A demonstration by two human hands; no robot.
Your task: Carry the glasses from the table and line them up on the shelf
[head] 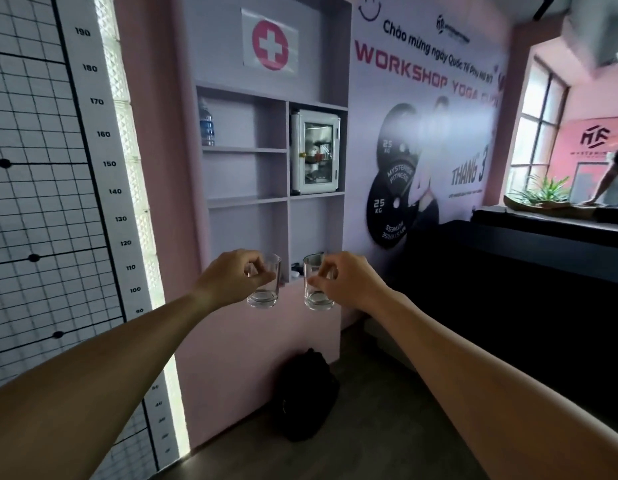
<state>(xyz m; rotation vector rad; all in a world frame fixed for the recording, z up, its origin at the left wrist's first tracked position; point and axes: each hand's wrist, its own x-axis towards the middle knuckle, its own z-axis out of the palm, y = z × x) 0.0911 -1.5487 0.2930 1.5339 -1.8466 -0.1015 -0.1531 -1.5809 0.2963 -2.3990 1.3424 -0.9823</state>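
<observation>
My left hand (231, 278) grips a small clear glass (264, 289) by its rim and side, upright. A second clear glass (316, 289) is held the same way in my right hand (349, 282). Both glasses hang in the air side by side, a short gap between them, in front of the lowest part of a pale purple wall shelf unit (247, 201). The shelf compartments just above the glasses look bare; the bottom right one holds small dark items I cannot make out.
A water bottle (207, 124) stands on the upper left shelf. A white first-aid cabinet (316, 152) fills the upper right compartment. A black bag (306, 396) lies on the floor below. A dark counter (543, 226) with a plant (543, 192) runs along the right, a person behind it.
</observation>
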